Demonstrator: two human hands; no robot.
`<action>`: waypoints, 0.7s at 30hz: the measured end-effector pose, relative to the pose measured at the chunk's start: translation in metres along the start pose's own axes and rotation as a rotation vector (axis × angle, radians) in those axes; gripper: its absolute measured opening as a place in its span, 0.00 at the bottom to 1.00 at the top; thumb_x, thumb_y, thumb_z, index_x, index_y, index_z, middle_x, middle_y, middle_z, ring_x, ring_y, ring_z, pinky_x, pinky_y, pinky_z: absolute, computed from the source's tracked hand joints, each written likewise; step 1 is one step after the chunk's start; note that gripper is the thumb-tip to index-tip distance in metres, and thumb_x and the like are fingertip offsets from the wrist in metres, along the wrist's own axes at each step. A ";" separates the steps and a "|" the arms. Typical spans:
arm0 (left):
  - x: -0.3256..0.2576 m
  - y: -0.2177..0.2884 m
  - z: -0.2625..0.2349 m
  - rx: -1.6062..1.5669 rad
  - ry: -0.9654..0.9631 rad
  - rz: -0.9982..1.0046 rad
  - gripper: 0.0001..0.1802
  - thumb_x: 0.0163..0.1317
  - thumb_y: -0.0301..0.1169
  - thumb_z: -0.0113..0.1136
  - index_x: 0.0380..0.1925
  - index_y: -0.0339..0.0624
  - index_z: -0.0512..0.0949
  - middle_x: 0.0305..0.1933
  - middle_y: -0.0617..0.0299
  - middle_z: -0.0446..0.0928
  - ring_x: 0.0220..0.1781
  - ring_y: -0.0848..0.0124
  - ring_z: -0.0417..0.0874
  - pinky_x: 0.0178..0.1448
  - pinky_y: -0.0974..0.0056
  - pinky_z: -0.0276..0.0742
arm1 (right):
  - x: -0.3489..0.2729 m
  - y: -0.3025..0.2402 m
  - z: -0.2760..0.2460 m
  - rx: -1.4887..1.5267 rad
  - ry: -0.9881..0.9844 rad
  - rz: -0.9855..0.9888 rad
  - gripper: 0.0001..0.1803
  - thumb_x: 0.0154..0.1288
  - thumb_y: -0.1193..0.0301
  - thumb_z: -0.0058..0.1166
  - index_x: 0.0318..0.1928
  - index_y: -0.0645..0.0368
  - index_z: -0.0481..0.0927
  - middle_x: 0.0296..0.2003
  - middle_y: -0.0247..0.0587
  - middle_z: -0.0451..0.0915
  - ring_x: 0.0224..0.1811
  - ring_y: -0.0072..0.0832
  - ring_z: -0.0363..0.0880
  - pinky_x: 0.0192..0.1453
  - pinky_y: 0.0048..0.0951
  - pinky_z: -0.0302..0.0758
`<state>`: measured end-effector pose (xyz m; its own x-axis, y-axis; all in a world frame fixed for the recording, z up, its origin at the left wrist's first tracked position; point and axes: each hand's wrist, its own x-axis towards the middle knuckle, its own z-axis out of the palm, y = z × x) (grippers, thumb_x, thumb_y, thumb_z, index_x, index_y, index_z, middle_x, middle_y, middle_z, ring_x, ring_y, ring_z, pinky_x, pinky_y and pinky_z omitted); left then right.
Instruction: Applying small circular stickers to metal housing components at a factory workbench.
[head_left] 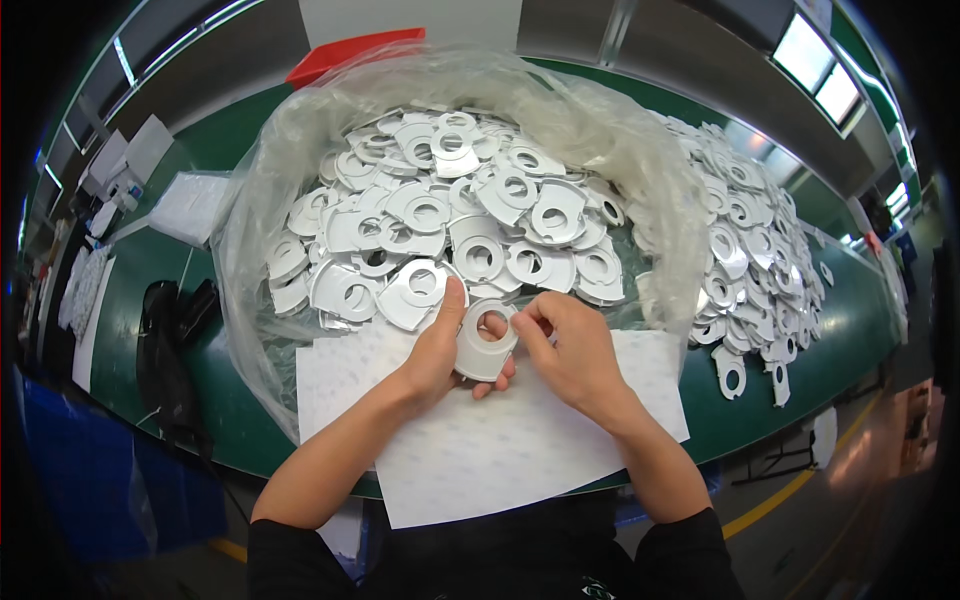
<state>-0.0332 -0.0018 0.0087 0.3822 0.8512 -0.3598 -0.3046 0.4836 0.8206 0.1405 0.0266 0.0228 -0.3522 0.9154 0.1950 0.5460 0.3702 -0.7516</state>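
Note:
My left hand (440, 345) grips a flat white part (484, 360) with a round hole, its thumb along the left edge and its fingers behind. Some of those fingertips show through the hole and below the right edge. At the part's upper right edge, my right hand (575, 350) has thumb and forefinger pinched together. Whether anything small sits in that pinch I cannot make out. A large heap of similar white parts (480, 258) lies just beyond my hands inside a clear plastic bag (262, 200). Under my hands a white sheet (470, 455) covers the table's near edge.
Another heap of white parts (745, 240) is on the right of the green table (850, 345). A red bin (355, 55) stands behind the bag. To the left lie a black bundle (170, 350) and a stack of clear plastic bags (190, 205).

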 end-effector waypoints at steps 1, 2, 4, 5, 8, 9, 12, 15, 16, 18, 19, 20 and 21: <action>0.002 0.000 0.001 0.006 -0.026 -0.018 0.43 0.60 0.70 0.15 0.34 0.42 0.68 0.25 0.54 0.76 0.26 0.67 0.80 0.21 0.70 0.70 | -0.001 -0.001 -0.001 -0.007 0.011 0.008 0.13 0.57 0.66 0.57 0.24 0.63 0.73 0.23 0.44 0.75 0.27 0.37 0.74 0.32 0.37 0.69; 0.002 0.000 0.001 0.006 -0.039 -0.018 0.43 0.60 0.70 0.16 0.34 0.42 0.68 0.26 0.53 0.76 0.25 0.66 0.80 0.21 0.69 0.70 | 0.000 -0.004 0.000 0.024 -0.001 0.015 0.13 0.58 0.66 0.55 0.25 0.63 0.73 0.22 0.45 0.74 0.26 0.38 0.73 0.31 0.37 0.68; -0.001 0.001 -0.002 0.001 -0.050 -0.036 0.43 0.60 0.70 0.16 0.34 0.42 0.69 0.26 0.53 0.76 0.26 0.65 0.81 0.22 0.68 0.71 | 0.000 -0.006 0.001 0.087 -0.022 0.009 0.10 0.62 0.70 0.50 0.28 0.65 0.73 0.20 0.39 0.72 0.22 0.26 0.69 0.28 0.28 0.66; -0.001 0.002 0.001 -0.026 -0.030 -0.033 0.44 0.59 0.71 0.16 0.35 0.41 0.69 0.26 0.53 0.76 0.27 0.64 0.81 0.24 0.67 0.73 | 0.001 -0.004 -0.001 0.176 -0.052 0.016 0.10 0.62 0.70 0.50 0.28 0.65 0.73 0.20 0.38 0.71 0.23 0.24 0.67 0.28 0.27 0.66; -0.004 0.009 0.010 -0.075 -0.062 0.036 0.49 0.58 0.72 0.16 0.48 0.37 0.69 0.37 0.49 0.77 0.39 0.61 0.81 0.37 0.62 0.79 | 0.011 0.010 -0.016 0.295 -0.019 -0.035 0.13 0.61 0.66 0.52 0.28 0.64 0.74 0.20 0.43 0.72 0.22 0.27 0.68 0.29 0.29 0.66; -0.005 0.009 0.012 -0.090 -0.065 0.077 0.50 0.59 0.72 0.17 0.52 0.36 0.68 0.41 0.48 0.77 0.43 0.60 0.81 0.41 0.61 0.79 | 0.015 0.016 -0.026 0.294 0.052 -0.087 0.12 0.61 0.66 0.52 0.29 0.64 0.74 0.19 0.42 0.71 0.23 0.24 0.66 0.29 0.28 0.65; -0.002 0.008 -0.009 -0.212 -0.169 0.127 0.50 0.60 0.71 0.19 0.57 0.34 0.64 0.47 0.45 0.75 0.49 0.57 0.78 0.51 0.58 0.76 | 0.023 0.020 -0.092 0.476 0.407 0.170 0.14 0.66 0.58 0.52 0.30 0.53 0.79 0.21 0.25 0.71 0.21 0.11 0.65 0.22 0.15 0.62; 0.001 0.011 -0.009 -0.294 -0.176 0.155 0.48 0.62 0.68 0.23 0.57 0.32 0.64 0.47 0.43 0.74 0.48 0.56 0.78 0.52 0.58 0.76 | 0.008 0.046 -0.179 0.123 0.704 0.319 0.20 0.65 0.51 0.52 0.31 0.56 0.80 0.24 0.28 0.73 0.25 0.14 0.67 0.25 0.17 0.63; 0.002 0.011 -0.010 -0.341 -0.155 0.178 0.46 0.63 0.67 0.26 0.56 0.31 0.64 0.46 0.44 0.74 0.47 0.56 0.78 0.52 0.59 0.75 | 0.001 0.053 -0.188 0.018 0.799 0.198 0.25 0.63 0.51 0.54 0.35 0.65 0.80 0.24 0.33 0.76 0.26 0.19 0.68 0.31 0.22 0.67; 0.004 0.011 -0.012 -0.390 -0.130 0.246 0.44 0.65 0.65 0.28 0.56 0.31 0.65 0.46 0.44 0.74 0.47 0.56 0.78 0.53 0.59 0.75 | -0.027 0.073 -0.192 -0.369 0.861 0.128 0.23 0.61 0.55 0.57 0.37 0.67 0.80 0.26 0.35 0.77 0.29 0.21 0.70 0.34 0.22 0.68; 0.005 0.010 -0.015 -0.428 -0.147 0.272 0.41 0.66 0.62 0.30 0.55 0.32 0.65 0.45 0.45 0.74 0.46 0.56 0.78 0.53 0.59 0.75 | -0.046 0.074 -0.192 -0.377 0.691 0.206 0.22 0.59 0.56 0.58 0.37 0.67 0.80 0.26 0.36 0.77 0.28 0.21 0.70 0.34 0.23 0.68; 0.003 0.011 -0.021 -0.433 -0.146 0.301 0.40 0.67 0.61 0.30 0.55 0.32 0.65 0.45 0.45 0.75 0.46 0.56 0.78 0.53 0.59 0.75 | -0.062 0.074 -0.185 -0.373 0.513 0.275 0.21 0.58 0.58 0.60 0.36 0.66 0.80 0.26 0.37 0.77 0.28 0.22 0.70 0.33 0.24 0.68; 0.001 0.014 -0.023 -0.441 -0.157 0.330 0.39 0.67 0.60 0.31 0.55 0.32 0.65 0.45 0.45 0.75 0.46 0.57 0.79 0.53 0.59 0.75 | -0.080 0.071 -0.180 -0.298 0.346 0.378 0.20 0.57 0.58 0.61 0.35 0.66 0.80 0.25 0.37 0.77 0.26 0.22 0.70 0.32 0.24 0.68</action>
<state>-0.0570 0.0102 0.0095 0.3202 0.9472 -0.0182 -0.7518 0.2658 0.6034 0.3446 0.0080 0.0669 0.1490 0.9723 0.1799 0.7927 -0.0087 -0.6095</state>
